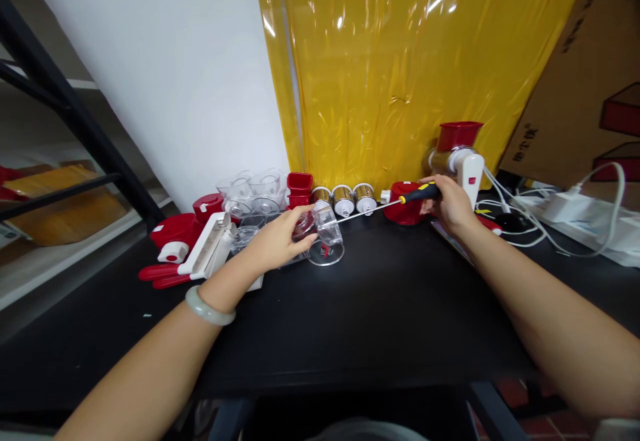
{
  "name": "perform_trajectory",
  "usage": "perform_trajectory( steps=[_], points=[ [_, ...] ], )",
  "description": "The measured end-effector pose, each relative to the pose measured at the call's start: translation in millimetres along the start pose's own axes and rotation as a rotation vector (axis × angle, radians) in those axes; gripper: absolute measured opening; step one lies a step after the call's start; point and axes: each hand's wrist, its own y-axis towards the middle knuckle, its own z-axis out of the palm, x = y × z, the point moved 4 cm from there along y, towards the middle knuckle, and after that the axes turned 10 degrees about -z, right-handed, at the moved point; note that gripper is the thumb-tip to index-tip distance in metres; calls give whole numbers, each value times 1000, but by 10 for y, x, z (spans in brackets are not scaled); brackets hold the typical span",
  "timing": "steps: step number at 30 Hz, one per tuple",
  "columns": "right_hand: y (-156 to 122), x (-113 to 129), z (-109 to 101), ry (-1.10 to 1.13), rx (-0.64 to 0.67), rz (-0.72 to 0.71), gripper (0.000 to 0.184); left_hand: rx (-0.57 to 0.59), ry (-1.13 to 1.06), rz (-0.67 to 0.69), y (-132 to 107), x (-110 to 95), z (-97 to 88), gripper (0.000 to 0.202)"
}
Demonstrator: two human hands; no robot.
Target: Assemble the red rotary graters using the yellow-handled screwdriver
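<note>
My left hand (283,238) is closed round a clear plastic housing (329,226) that lies tilted on its side, with a round rim resting near the black table. In my right hand (453,204) is a screwdriver (420,192) with a black and yellow handle. Its long thin shaft points left, and the tip meets or passes behind the housing; exact contact cannot be made out. Behind the hands stand several metal grater drums (343,200) with white ends. A red base (404,204) sits just left of my right hand.
On the left are red bases (175,234), white crank arms with red handles (207,248) and several clear housings (253,191). An assembled grater (460,151) stands at the right rear. White cables and a power strip (590,218) lie right on the black table (370,321).
</note>
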Motion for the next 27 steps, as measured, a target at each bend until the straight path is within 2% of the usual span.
perform_trajectory(
  steps=[4,9,13,18,27],
  points=[
    [9,-4,10,-24,9,-80,34,-7,-2,6,2,9,6,60],
    [21,-33,-6,14,-40,11,38,-3,1,2,3,9,9,60],
    [30,-58,-37,82,-60,117,30,-6,4,-2,3,2,5,60],
    [16,-38,-30,95,-61,112,20,-4,4,-4,4,0,4,60],
    [7,-42,-10,73,-61,130,16,-5,-1,5,2,-8,0,59]
  ],
)
